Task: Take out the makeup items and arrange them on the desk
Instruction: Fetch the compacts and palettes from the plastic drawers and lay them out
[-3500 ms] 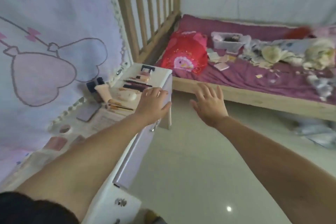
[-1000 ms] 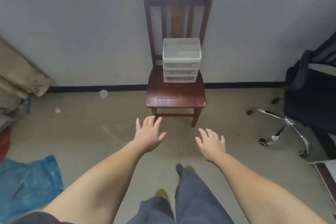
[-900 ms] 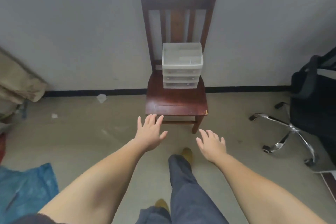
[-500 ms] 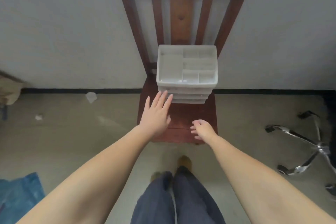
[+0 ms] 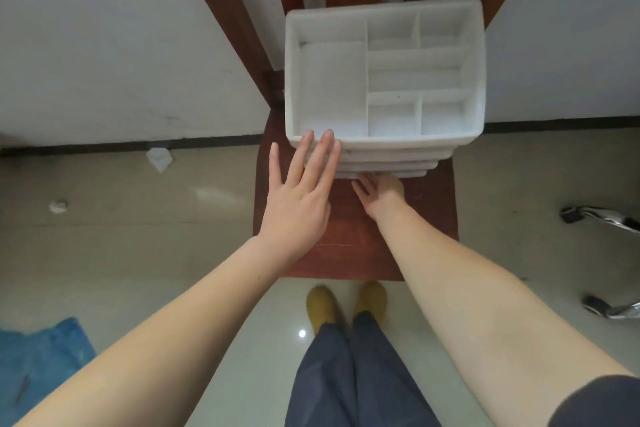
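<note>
A white plastic drawer organizer [image 5: 384, 146] stands on the seat of a dark wooden chair [image 5: 346, 246]. Its top tray is split into several compartments, and nothing shows in them. The drawer fronts are stacked below the tray; what they contain is hidden. My left hand [image 5: 298, 198] lies flat with straight fingers, the fingertips touching the organizer's front left corner. My right hand [image 5: 381, 194] is lower, against the front of the bottom drawer, with its fingertips hidden under the drawer edge. No makeup item is in sight.
The chair backs onto a grey wall. Chrome legs of an office chair [image 5: 602, 222] reach in from the right. A blue cloth [image 5: 38, 357] lies on the floor at lower left, with paper scraps [image 5: 159, 158] near the skirting. My feet [image 5: 346, 305] are just before the seat.
I turned from the desk by the bed and walked up to the chair. Both hands moved forward: the left now touches the organizer's corner, the right has reached the bottom drawer front.
</note>
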Demonstrator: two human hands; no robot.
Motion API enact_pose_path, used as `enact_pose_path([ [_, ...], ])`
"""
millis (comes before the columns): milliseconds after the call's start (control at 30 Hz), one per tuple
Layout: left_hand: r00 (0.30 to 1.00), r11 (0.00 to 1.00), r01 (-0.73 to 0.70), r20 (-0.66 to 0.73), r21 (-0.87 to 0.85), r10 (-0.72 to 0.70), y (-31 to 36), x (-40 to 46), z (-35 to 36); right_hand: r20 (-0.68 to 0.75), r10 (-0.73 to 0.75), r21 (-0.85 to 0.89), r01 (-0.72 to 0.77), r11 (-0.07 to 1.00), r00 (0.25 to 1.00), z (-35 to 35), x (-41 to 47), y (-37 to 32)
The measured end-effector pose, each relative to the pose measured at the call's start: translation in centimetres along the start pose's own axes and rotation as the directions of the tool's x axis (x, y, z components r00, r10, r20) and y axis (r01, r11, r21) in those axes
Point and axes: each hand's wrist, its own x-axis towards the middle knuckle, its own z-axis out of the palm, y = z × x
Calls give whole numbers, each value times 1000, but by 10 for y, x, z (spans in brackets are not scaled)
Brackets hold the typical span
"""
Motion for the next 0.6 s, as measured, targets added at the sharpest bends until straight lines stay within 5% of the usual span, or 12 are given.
enact_pose_path([
  [600,997,998,58,58,-13,-57,8,3,1,65,213,70,-217,974,975,-101,-47,52],
])
